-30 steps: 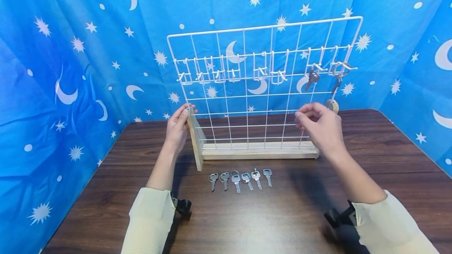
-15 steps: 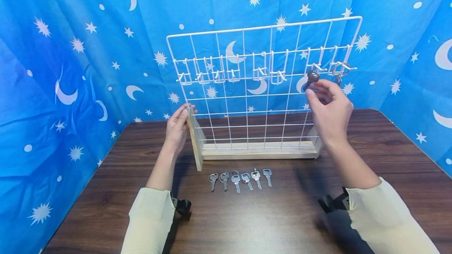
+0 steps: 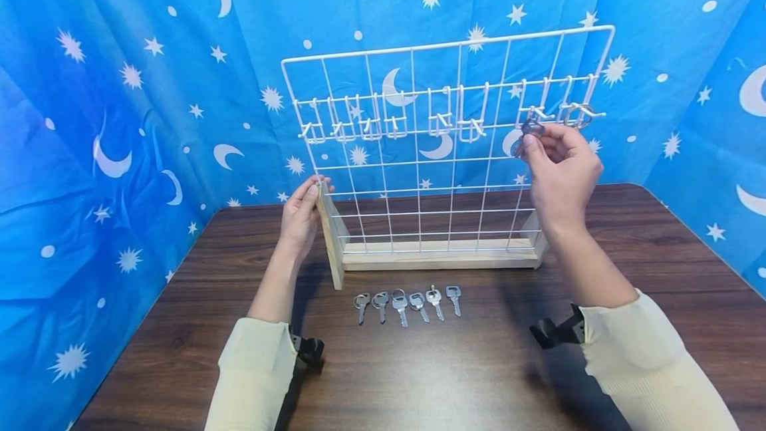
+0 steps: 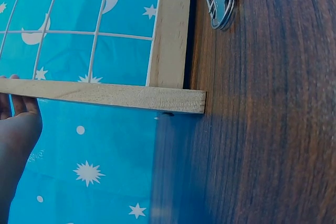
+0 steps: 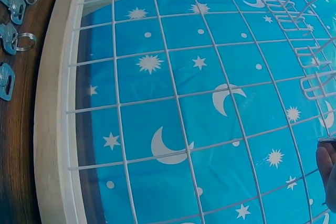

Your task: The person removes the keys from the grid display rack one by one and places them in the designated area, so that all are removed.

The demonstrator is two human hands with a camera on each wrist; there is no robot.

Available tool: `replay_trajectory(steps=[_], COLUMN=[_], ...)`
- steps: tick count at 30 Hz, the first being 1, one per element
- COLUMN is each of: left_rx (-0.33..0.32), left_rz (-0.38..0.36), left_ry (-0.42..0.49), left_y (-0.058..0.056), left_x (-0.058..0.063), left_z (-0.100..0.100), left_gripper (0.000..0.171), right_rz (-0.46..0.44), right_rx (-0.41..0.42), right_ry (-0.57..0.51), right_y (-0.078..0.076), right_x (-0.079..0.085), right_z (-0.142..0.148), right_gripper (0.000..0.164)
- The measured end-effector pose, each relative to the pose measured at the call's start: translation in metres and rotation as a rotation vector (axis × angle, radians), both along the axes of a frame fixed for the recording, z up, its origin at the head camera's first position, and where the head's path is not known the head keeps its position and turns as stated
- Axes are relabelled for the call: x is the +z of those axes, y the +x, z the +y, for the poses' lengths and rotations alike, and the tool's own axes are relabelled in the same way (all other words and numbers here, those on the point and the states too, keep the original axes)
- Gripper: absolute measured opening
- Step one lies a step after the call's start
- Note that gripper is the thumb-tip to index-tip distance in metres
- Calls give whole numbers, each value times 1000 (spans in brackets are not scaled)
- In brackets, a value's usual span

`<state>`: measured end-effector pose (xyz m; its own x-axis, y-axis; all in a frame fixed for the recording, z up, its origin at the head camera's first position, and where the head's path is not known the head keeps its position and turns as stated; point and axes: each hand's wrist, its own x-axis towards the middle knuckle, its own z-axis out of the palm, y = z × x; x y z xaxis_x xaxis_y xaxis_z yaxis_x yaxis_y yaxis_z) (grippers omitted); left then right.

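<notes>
A white wire grid rack (image 3: 460, 45) on a wooden base stands on the table. My left hand (image 3: 301, 215) grips the upper part of its wooden side panel (image 3: 331, 238); the left wrist view shows fingers (image 4: 23, 106) on that panel's edge. My right hand (image 3: 565, 181) pinches a key (image 3: 531, 127) between thumb and forefinger, just below the second hook from the right. In the right wrist view only part of this hand (image 5: 328, 171) and a thin metal edge of the key show. On the rightmost hook hangs a key ring (image 3: 577, 116), its lower part hidden behind my right hand.
Several loose keys (image 3: 399, 309) lie in a row on the dark wooden table (image 3: 419, 378) before the rack. More white double hooks (image 3: 439, 123) hang along the grid to the left. A blue cloth (image 3: 179, 85) with moons and stars surrounds the back and sides.
My right hand has risen from low before the grid to the hanging key and now pinches it, tilting it up a little. The left hand has stayed put.
</notes>
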<state>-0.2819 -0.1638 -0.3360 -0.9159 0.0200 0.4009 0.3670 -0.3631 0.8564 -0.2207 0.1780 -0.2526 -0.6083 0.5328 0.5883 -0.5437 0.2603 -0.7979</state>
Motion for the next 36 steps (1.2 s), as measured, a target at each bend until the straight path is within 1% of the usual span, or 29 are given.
replay_trajectory(steps=[4,6,8,12,14,19,21,25,29,35,36], left_rx=[-1,0,-2,-3,-5,-4,-2,-3,-6,-13,-12], left_rz=[2,-1,0,-2,1,6,4,0,6,15,15], left_ry=[12,14,17,23,17,8,7,-8,-13,1,1], left_y=[0,0,0,0,0,0,0,0,0,-1,-1], left_x=[0,0,0,1,1,0,-1,-1,-2,-2,-2], left_z=[0,0,0,1,1,0,-1,-1,-2,-1,-1], left_gripper=[32,30,33,39,41,29,27,40,47,34,34], right_rz=[12,10,14,25,24,13,12,24,55,140,152], right_rx=[40,47,54,51,37,3,-1,6,22,99,112], right_ry=[-78,-85,-89,-76,-60,-7,7,5,-38,-132,-143], right_y=[3,5,7,11,14,21,23,27,31,35,35], right_x=[0,0,0,0,0,-1,-2,-2,-1,2,2], right_z=[1,1,3,5,6,6,6,5,4,4,5], right_gripper=[7,8,8,6,5,9,10,10,9,8,8])
